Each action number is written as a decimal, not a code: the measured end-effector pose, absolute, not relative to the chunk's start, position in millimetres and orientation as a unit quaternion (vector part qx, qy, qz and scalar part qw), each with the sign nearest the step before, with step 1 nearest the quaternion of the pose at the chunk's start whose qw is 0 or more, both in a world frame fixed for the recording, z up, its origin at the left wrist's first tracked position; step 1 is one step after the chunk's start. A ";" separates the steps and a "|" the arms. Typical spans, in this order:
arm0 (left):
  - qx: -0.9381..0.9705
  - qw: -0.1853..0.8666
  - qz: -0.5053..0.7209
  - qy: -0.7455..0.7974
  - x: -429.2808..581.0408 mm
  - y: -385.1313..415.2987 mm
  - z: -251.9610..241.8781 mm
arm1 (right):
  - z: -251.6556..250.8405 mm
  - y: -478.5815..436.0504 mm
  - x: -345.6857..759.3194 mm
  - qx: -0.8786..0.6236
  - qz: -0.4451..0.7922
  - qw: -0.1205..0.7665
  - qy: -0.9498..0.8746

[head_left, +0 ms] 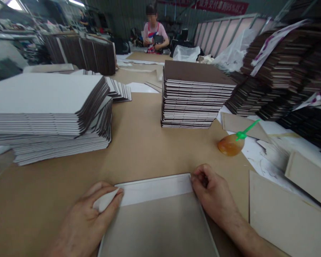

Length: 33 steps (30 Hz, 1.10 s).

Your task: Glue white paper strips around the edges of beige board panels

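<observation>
A grey-beige board panel [166, 225] with a white strip [157, 189] along its far edge lies flat in front of me. My left hand [88, 214] is at its far left corner, closed around a small white flat piece with a pointed tip [105, 200], held between thumb and index finger. The fingertips touch the corner. At the far right corner my right hand [215, 192] is closed, thumb and index finger pinching the panel's edge. The panel's near edge runs out of view.
White-topped panel stacks [42, 92] stand left; a brown-topped stack [195, 96] stands ahead. Right of it is an amber container with a green stick [231, 144]. Loose beige boards [289, 214] lie at right, dark piles [286, 60] behind. A person [155, 34] stands across the table.
</observation>
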State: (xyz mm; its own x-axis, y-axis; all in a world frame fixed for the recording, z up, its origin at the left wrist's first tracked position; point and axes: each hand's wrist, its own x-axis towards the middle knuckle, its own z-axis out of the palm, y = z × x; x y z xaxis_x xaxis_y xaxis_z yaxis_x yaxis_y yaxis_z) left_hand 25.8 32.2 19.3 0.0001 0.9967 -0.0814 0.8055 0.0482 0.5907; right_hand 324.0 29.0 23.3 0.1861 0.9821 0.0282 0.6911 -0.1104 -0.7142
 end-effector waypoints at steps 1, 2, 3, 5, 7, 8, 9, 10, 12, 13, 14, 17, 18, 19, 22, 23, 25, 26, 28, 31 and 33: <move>0.666 0.243 0.196 0.678 24.2 33.3 22.5 | 24.7 28.6 328.0 -0.709 0.231 0.328 -0.580; 0.666 0.229 0.202 0.681 21.0 33.7 25.9 | 26.7 27.5 331.7 -0.711 0.219 0.352 -0.568; 0.662 0.206 0.210 0.689 16.3 33.2 29.4 | 29.2 25.6 334.5 -0.712 0.202 0.375 -0.559; 0.649 0.144 0.234 0.709 5.1 28.2 36.8 | 36.0 19.8 335.7 -0.699 0.168 0.396 -0.571; 0.670 0.108 0.256 0.688 -3.2 17.4 43.7 | 43.8 12.8 329.4 -0.649 0.149 0.376 -0.645; 0.703 0.114 0.252 0.655 -4.5 10.6 46.5 | 47.4 9.6 323.9 -0.609 0.140 0.353 -0.697; 0.743 0.131 0.233 0.614 -3.3 3.5 48.3 | 50.4 6.9 317.4 -0.565 0.131 0.324 -0.747; 0.780 0.152 0.201 0.573 0.0 -3.0 49.2 | 52.6 4.8 310.4 -0.524 0.121 0.294 -0.790; 0.818 0.179 0.111 0.536 10.7 -12.7 47.6 | 53.7 2.9 296.5 -0.467 0.100 0.232 -0.847; 0.821 0.180 0.067 0.537 16.6 -15.4 45.5 | 52.6 3.0 290.4 -0.454 0.092 0.200 -0.863; 0.820 0.173 0.031 0.544 21.8 -16.9 43.1 | 50.8 3.5 285.2 -0.447 0.084 0.173 -0.873; 0.813 0.141 -0.026 0.564 31.0 -17.4 36.1 | 42.8 5.5 277.5 -0.450 0.051 0.125 -0.883; 0.812 0.133 -0.032 0.567 31.8 -17.3 34.4 | 40.0 5.8 277.7 -0.456 0.039 0.117 -0.881; 0.812 0.126 -0.035 0.569 31.8 -17.3 33.0 | 37.4 5.7 279.1 -0.464 0.027 0.113 -0.878; 0.817 0.115 -0.034 0.564 29.6 -17.8 30.1 | 30.7 3.5 288.9 -0.488 -0.003 0.106 -0.866; 0.820 0.112 -0.031 0.561 28.8 -17.8 29.5 | 28.8 2.5 293.6 -0.496 -0.012 0.104 -0.862; 0.824 0.111 -0.019 0.555 28.0 -17.1 29.0 | 25.9 0.3 304.4 -0.512 -0.030 0.099 -0.853; 0.824 0.112 -0.013 0.555 27.9 -16.5 29.1 | 25.1 -0.9 310.3 -0.523 -0.040 0.094 -0.846; 0.824 0.120 -0.001 0.554 27.3 -15.7 29.4 | 25.1 -4.8 322.7 -0.556 -0.061 0.080 -0.825; 0.815 0.125 0.016 0.566 21.8 -19.2 27.5 | 26.8 -17.6 339.2 -0.594 -0.081 0.068 -0.798; 0.801 0.121 0.032 0.586 14.5 -26.1 22.9 | 24.8 -31.4 346.4 -0.592 -0.095 0.086 -0.795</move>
State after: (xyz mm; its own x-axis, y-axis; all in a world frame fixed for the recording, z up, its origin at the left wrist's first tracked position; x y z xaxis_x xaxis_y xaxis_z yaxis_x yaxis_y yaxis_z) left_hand 14.5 -26.1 22.9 0.3121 0.9457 -0.0905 0.9302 -0.2849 0.2313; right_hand 346.4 -31.4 24.8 -0.2831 0.9262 0.2490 0.9588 0.2800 0.0485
